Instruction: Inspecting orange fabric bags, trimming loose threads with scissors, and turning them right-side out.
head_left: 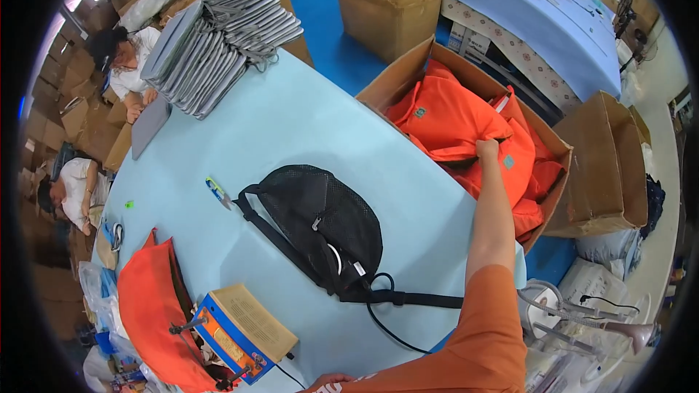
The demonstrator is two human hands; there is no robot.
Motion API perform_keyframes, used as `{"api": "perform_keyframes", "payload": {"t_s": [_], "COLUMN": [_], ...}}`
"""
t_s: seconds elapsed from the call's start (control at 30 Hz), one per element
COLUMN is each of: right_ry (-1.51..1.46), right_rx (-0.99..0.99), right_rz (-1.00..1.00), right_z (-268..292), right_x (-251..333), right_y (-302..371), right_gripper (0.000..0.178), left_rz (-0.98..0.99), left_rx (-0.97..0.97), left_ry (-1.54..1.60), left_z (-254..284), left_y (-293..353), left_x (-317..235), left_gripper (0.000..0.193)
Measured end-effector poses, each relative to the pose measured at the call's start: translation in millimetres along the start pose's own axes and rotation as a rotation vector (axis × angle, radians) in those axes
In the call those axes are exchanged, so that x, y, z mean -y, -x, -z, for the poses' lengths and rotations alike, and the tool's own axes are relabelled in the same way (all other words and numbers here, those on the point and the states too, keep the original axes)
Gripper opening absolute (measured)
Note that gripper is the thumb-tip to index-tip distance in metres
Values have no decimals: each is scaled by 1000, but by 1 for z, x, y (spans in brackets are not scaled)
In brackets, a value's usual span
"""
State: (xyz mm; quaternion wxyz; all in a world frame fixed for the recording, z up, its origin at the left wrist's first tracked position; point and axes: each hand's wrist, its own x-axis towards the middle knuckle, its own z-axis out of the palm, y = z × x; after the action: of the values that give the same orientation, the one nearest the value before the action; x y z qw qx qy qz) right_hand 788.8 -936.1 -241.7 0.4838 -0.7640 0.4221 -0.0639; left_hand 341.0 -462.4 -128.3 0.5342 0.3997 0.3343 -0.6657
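Observation:
My right hand (486, 148) reaches into an open cardboard box (477, 69) beyond the table's right edge. It is closed on the fabric of an orange bag (440, 113), one of several orange pieces heaped there. Only part of my left hand (333, 379) shows at the lower edge, by my orange sleeve; its fingers are mostly hidden. On the table (196, 142) between them lies a black mesh bag (331, 207) with a zip, a strap and a dark cord. A blue and orange carton (251, 320) sits at the near left, beside another orange bag (153, 302).
Grey folded pieces (226, 44) are stacked at the table's far left, where a person (135, 65) handles a flat grey one. Another person (76, 193) is farther left. Cardboard boxes (389, 7) stand beyond the table. A hose-like appliance (542, 309) is at the lower right.

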Motion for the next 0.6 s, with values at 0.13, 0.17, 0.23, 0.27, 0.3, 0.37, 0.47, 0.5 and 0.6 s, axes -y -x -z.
{"api": "perform_keyframes", "payload": {"t_s": [0.13, 0.17, 0.23, 0.27, 0.3, 0.37, 0.47, 0.5, 0.6], "right_ry": [-86, -306, -476, -657, -337, -31, 416, 449, 424], "right_rx": [198, 275, 323, 339, 153, -84, -137, -245, -535], "right_rz": [85, 181, 250, 332, 247, 193, 11, 49, 634], "right_z": [-39, -46, -71, -83, -87, -41, -37, -56, -58], "right_x": [43, 54, 81, 91, 81, -15, -18, 45, 95], "right_y": [25, 23, 37, 43, 39, -61, -49, 29, 108], "right_gripper": [36, 41, 33, 26, 23, 20, 55, 55, 54], "left_rz": [268, 331, 456, 509, 550, 633, 712, 715, 776], "left_rx": [94, 122, 170, 196, 216, 275, 345, 379, 588], "left_ry": [41, 59, 116, 140, 167, 137, 232, 317, 476], "left_z": [12, 13, 17, 20, 26, 46, 83, 94, 102], "left_y": [-26, -35, -48, -54, -60, -76, -89, -90, -118], "left_x": [-19, -21, -18, -19, -24, -53, -66, -54, -8], "left_gripper": [20, 20, 20, 20, 20, 21, 21, 21, 21]}}
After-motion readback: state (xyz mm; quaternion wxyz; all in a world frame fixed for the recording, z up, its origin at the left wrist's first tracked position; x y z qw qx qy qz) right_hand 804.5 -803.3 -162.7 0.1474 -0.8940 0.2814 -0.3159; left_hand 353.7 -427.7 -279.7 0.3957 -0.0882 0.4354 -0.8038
